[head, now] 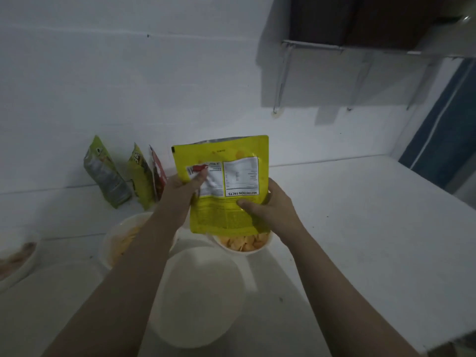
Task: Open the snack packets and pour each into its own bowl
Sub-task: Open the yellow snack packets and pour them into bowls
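White walls met a white counter under dim light, with a wall shelf above on the right. Both hands held a yellow snack pouch upside down, its mouth directly over a small white bowl already heaped with yellow chips near the middle of the counter. The left hand pinched the pouch's left edge; the right hand gripped its lower right corner, thumb across the face. A larger empty white bowl stood just in front, towards the near edge. Another bowl with pale chips sat partly hidden beneath the left forearm, and a fourth at the left edge. Three packets leaned against the back wall.

Risk assessment: the small bowl appeared nearly full, so further pouring could spill chips over its rim onto the counter or into the empty bowl. The left forearm could also nudge the bowl beneath it.
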Demonstrator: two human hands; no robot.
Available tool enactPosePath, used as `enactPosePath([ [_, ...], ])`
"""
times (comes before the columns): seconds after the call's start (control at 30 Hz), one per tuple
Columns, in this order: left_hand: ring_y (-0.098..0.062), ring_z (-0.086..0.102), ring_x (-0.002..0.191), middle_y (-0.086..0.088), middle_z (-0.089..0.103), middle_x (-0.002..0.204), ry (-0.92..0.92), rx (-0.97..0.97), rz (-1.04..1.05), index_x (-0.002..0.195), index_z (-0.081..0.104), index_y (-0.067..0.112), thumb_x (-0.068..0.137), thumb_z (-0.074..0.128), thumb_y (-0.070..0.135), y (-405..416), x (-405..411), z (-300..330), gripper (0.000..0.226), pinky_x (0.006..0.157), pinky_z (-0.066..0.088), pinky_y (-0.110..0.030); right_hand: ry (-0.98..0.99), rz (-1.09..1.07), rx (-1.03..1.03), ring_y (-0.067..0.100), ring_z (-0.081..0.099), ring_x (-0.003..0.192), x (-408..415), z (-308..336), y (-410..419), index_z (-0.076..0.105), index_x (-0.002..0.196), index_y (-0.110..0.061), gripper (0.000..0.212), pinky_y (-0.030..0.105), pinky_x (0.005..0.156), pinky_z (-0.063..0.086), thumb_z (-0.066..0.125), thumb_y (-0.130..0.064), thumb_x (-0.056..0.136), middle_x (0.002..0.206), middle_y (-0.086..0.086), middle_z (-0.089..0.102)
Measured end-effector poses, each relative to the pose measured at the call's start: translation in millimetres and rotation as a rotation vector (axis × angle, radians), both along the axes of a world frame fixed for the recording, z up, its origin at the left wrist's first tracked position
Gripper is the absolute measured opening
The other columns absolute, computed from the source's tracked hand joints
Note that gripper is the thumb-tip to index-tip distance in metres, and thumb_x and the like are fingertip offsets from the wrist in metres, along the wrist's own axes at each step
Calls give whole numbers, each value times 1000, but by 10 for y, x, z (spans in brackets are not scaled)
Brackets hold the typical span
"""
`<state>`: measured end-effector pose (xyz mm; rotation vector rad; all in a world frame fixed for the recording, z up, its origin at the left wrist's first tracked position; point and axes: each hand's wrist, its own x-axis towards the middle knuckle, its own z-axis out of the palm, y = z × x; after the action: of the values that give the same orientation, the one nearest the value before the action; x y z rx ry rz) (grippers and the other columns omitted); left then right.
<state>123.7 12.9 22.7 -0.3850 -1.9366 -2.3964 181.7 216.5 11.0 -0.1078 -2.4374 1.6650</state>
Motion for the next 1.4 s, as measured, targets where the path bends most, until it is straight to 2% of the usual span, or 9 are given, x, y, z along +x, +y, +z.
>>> enactPosePath([
  [0.1, -1, 69, 83, 13, 73, 92, -55, 54, 120, 113, 65, 12, 93, 62, 26, -92, 17, 77, 24, 80, 57, -23, -82, -24, -44, 20, 73, 80, 119, -39, -103, 64, 109, -21, 45, 42, 76, 60, 86, -25, 70, 96, 1, 75],
  [0.2, -10, 69, 98, -1, 70, 110, -76, 55, 78, 119, 64, 8, 90, 67, 35, -236, 15, 124, 40, 96, 54, -37, -52, -130, -337, 21, 69, 64, 289, -35, -241, 65, 96, -8, 26, 33, 67, 56, 81, -9, 76, 85, 14, 70],
  [0.27, -28, 66, 111, -12, 68, 120, -182, 190, -19, 119, 65, 8, 87, 69, 36, -270, 51, 120, 43, 94, 52, -54, -11, -202, -641, 20, 67, 70, 433, -26, -310, 62, 90, -11, 17, 29, 68, 55, 76, -8, 81, 86, 12, 66],
  [0.37, -35, 63, 114, -16, 66, 124, -298, 349, -151, 123, 62, 8, 92, 61, 27, -160, 220, 84, 36, 92, 51, -58, 74, -262, -792, 25, 67, 83, 713, -31, -404, 65, 93, -13, 4, 33, 75, 58, 65, -10, 91, 89, 7, 70],
  [0.53, -30, 66, 112, -11, 68, 122, -365, 321, -369, 125, 61, 17, 97, 53, 29, 213, 691, -21, 31, 87, 53, -57, 216, -406, -717, 28, 71, 97, 1301, -16, -492, 57, 125, -18, 28, 44, 77, 60, 58, -15, 97, 107, 8, 74],
  [0.73, -20, 63, 96, 0, 69, 105, -372, 201, -578, 100, 59, 21, 99, 53, 23, 811, 1297, -210, 7, 81, 48, -32, 438, -749, -691, 29, 69, 101, 2246, -42, -196, 56, 122, -26, 28, 47, 74, 60, 53, -10, 100, 101, -1, 74],
  [0.93, -19, 64, 97, -1, 69, 112, -425, 29, -811, 120, 58, 17, 97, 56, 25, 1410, 2143, -633, 24, 80, 47, -30, 551, -1060, -582, 21, 67, 88, 3302, -233, 40, 56, 128, -28, 33, 45, 73, 55, 54, -11, 99, 97, -9, 72],
  [1.27, -8, 62, 77, 3, 69, 97, -575, -251, -837, 104, 61, 19, 97, 56, 21, 1770, 3227, -1928, 9, 64, 45, -22, 217, -1371, -560, 23, 70, 101, 4618, -1344, 234, 48, 137, -31, 39, 41, 73, 60, 51, -13, 102, 114, 4, 69],
  [1.4, -9, 64, 82, 1, 67, 100, -639, -384, -783, 107, 61, 19, 96, 58, 25, 1891, 3293, -2712, 13, 61, 50, -19, -65, -1342, -367, 20, 70, 98, 4672, -2181, 443, 50, 121, -51, 39, 46, 77, 60, 50, -17, 102, 110, -2, 70],
])
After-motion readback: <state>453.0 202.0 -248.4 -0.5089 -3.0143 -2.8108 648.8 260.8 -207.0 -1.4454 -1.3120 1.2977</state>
